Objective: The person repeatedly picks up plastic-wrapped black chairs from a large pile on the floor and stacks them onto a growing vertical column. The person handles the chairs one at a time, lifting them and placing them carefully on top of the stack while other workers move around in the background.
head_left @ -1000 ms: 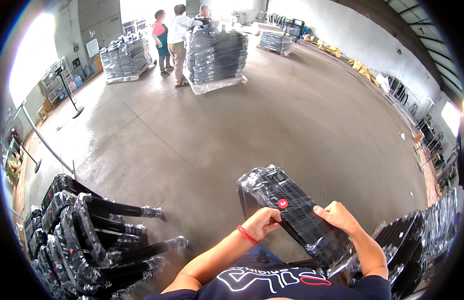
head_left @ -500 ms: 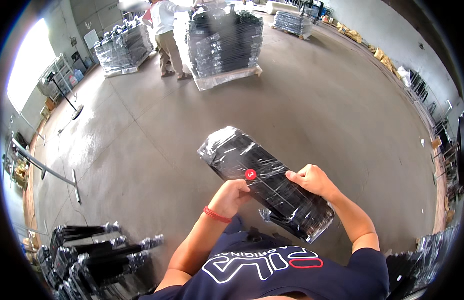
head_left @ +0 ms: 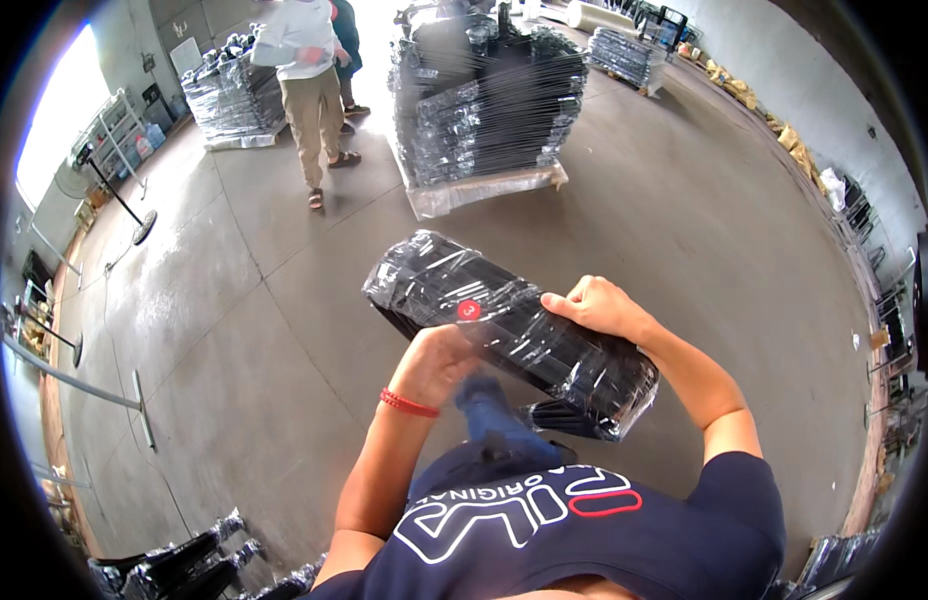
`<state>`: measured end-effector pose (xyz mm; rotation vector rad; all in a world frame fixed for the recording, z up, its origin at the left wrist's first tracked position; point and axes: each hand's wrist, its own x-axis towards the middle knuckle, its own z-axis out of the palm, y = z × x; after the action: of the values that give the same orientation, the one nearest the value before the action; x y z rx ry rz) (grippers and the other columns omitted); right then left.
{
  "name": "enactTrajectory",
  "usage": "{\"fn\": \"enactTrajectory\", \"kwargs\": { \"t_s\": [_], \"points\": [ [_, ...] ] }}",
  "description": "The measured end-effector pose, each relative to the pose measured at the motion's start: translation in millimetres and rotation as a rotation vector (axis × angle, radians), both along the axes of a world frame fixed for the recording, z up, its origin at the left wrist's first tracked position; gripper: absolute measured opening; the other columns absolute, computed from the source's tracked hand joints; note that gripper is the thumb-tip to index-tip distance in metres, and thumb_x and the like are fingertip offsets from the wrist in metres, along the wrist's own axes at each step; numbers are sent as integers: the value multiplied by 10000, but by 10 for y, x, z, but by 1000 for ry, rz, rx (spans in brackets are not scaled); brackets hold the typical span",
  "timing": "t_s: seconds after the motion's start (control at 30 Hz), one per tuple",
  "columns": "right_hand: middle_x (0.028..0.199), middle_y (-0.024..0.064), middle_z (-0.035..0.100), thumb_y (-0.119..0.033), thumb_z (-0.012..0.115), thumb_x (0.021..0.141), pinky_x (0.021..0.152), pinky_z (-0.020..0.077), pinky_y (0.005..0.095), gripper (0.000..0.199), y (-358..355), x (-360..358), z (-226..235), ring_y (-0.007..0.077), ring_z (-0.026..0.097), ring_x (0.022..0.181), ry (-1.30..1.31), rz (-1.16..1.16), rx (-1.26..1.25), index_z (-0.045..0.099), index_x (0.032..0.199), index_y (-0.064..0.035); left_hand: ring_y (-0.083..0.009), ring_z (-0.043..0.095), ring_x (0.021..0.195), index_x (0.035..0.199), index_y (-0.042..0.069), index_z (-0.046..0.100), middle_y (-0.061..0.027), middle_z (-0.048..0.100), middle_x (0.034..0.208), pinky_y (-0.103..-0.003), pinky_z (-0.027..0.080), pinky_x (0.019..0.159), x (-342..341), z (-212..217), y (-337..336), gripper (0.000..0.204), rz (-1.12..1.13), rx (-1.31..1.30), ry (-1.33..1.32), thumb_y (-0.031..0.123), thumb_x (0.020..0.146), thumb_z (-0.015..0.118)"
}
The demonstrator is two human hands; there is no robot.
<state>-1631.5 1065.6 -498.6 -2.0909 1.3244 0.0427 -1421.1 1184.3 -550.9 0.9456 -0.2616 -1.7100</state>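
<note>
I carry a long black bundle wrapped in clear plastic film [head_left: 504, 325], with a small round red sticker on top. My left hand [head_left: 439, 360], a red band on its wrist, grips the bundle's near edge from below. My right hand [head_left: 594, 305] lies curled over its upper right side. The bundle is held level in front of my chest, slanting from upper left to lower right.
A tall pallet of stacked black wrapped bundles [head_left: 484, 100] stands ahead on the concrete floor. A person in a white top [head_left: 304, 90] walks left of it, near another stack [head_left: 224, 100]. More wrapped bundles [head_left: 174, 565] lie at lower left. Metal stands [head_left: 114, 190] line the left.
I have walked away from the pile at lower left toward the tall pallet, which is now much closer. The bundle stays in both hands, held higher.
</note>
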Motion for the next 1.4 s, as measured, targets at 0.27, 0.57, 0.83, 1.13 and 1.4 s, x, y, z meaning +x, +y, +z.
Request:
{"fn": "enactTrajectory", "kwargs": {
  "t_s": [0.27,0.57,0.83,1.13,1.4],
  "points": [
    [669,148,626,-607,485,741,686,461,336,588,-2183,1485,-261,265,612,678,-42,136,-13,678,733,-52,-227,576,823,911,-60,507,-125,567,874,-290,511,751,1405,-68,-1920,250,106,90,-17,17,679,452],
    [738,165,634,-645,478,710,737,463,362,644,-4022,3050,-352,288,618,756,54,238,18,673,739,-32,-203,577,764,855,-10,509,-93,585,847,-322,513,721,2733,-292,-3509,199,249,144,70,-3,660,468],
    [635,161,607,-658,475,699,676,457,360,651,-5375,4129,-735,283,605,674,84,322,17,664,678,-36,-211,563,781,855,-3,512,-100,586,851,-330,482,751,3739,-613,-4841,221,322,213,121,-21,642,453],
    [632,211,587,-677,449,697,588,458,412,751,-6689,4808,-1199,346,595,644,79,517,18,596,604,53,-218,542,775,816,34,525,-85,580,851,-345,428,729,4267,-1069,-6017,218,455,320,59,16,606,471],
    [698,217,607,-618,462,733,651,476,429,646,-7264,5652,-1237,355,607,710,0,638,-62,645,711,1,-127,460,594,607,130,443,11,479,603,-309,383,644,4621,-1108,-6329,108,747,191,108,53,619,517]
  ]
}}
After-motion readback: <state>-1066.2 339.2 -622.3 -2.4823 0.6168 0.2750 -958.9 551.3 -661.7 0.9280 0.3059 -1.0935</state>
